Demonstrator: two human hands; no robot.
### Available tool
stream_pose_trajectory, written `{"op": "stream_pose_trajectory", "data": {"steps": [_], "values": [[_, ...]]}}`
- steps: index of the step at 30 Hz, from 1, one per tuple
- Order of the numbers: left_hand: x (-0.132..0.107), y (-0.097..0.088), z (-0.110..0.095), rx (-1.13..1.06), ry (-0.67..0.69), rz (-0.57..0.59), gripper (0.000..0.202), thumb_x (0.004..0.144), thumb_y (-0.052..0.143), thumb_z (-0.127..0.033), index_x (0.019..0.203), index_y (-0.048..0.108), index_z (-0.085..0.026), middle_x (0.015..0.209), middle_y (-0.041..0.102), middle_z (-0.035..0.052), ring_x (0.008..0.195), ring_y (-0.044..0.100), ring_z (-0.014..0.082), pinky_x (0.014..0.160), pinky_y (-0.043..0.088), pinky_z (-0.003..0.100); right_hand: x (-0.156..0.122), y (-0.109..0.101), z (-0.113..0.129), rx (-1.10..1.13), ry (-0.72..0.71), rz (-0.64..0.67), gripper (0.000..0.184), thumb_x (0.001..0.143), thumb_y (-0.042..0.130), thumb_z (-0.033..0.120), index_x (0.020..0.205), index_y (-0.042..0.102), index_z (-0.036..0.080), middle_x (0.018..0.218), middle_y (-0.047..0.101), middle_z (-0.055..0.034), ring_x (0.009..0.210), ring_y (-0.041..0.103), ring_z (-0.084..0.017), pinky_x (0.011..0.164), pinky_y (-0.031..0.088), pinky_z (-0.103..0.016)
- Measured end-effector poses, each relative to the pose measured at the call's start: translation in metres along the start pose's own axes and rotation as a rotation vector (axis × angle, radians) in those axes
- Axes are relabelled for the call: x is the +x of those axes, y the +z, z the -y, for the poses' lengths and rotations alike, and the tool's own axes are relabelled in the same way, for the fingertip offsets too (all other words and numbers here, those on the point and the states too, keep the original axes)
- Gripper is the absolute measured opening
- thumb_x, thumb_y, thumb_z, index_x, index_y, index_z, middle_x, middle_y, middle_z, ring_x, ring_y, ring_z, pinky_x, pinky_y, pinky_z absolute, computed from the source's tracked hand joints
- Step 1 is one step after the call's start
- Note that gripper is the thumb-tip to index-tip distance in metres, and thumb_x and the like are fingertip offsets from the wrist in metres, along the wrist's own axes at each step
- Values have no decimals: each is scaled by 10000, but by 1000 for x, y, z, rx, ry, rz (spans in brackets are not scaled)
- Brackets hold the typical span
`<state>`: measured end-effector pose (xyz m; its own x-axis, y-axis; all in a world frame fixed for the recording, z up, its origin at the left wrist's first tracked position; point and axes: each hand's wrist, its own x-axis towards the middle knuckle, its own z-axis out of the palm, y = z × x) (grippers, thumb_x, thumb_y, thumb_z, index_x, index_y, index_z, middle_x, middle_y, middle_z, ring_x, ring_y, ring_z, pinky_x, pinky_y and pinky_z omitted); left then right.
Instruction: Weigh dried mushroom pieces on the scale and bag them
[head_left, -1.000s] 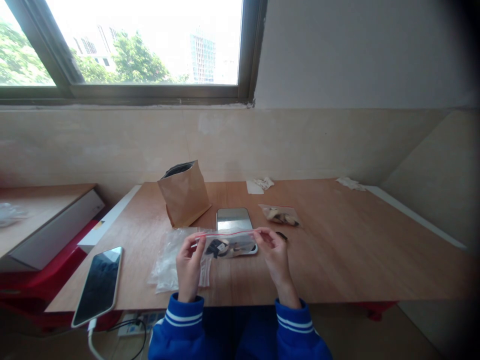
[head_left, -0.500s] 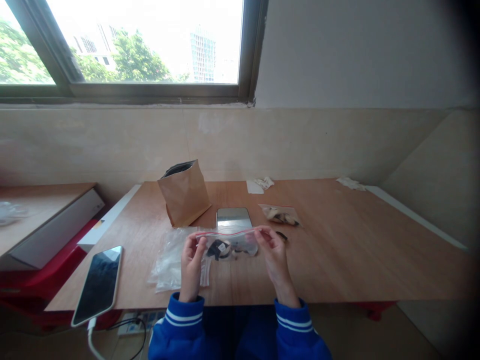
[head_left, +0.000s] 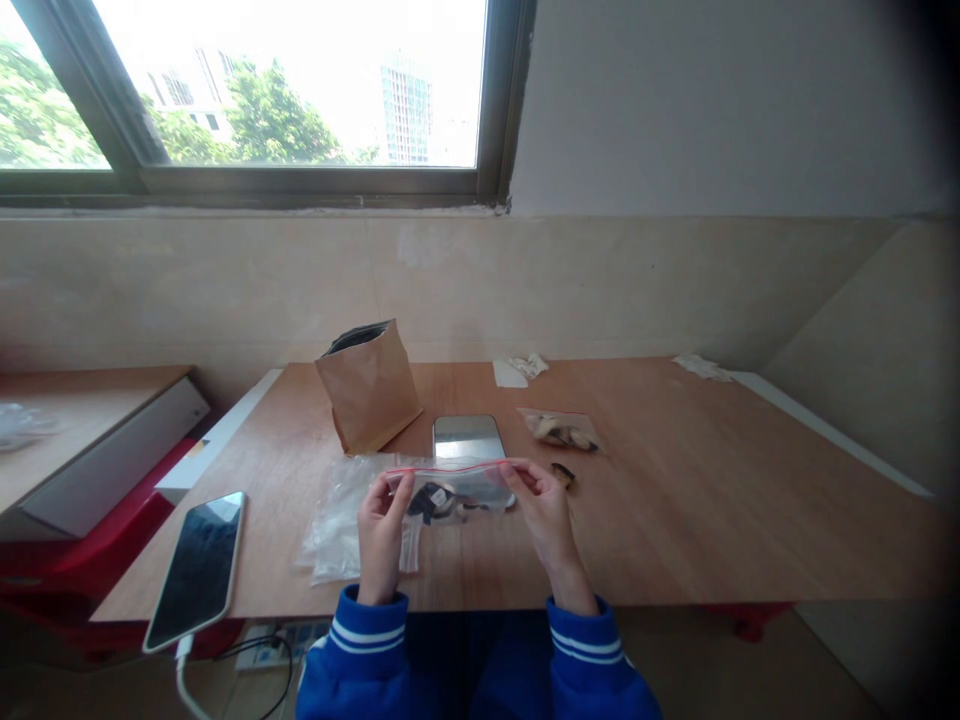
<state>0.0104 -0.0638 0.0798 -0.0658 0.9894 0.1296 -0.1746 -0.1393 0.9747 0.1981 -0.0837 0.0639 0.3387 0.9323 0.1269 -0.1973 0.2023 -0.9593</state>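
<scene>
Left hand (head_left: 382, 540) and right hand (head_left: 546, 515) held upright, fingers closed on opposite ends of zip bag (head_left: 450, 497), long axis crosswise, red seal (head_left: 450, 468) turned away from body.

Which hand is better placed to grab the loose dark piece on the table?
Probably the right hand: it sits right beside the dark piece, while the left hand is across the zip bag.

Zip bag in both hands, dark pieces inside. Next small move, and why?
Probably press along the red seal strip of the clear zip bag to close it: the left hand and right hand pinch its two ends, and the dark pieces lie below the strip. Whether it is already shut cannot be told.
</scene>
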Motion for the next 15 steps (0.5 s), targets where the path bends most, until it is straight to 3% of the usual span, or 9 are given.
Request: {"op": "stream_pose_trajectory", "data": {"steps": [7, 15], "values": [[0, 1, 0, 81, 37, 35, 282, 797, 624, -425, 894, 638, -160, 814, 671, 24, 770, 626, 158, 724, 496, 264, -1, 1, 0, -74, -77, -52, 305, 797, 640, 469, 885, 661, 178, 948, 737, -93, 867, 682, -220, 789, 531, -338], [1, 1, 5, 129, 59, 9, 315, 797, 609, -458, 913, 622, -166, 825, 662, 25, 767, 620, 159, 722, 485, 268, -4, 10, -3, -275, -217, -178, 357, 827, 569, 533, 844, 620, 180, 814, 691, -75, 791, 647, -215, 737, 502, -314]]}}
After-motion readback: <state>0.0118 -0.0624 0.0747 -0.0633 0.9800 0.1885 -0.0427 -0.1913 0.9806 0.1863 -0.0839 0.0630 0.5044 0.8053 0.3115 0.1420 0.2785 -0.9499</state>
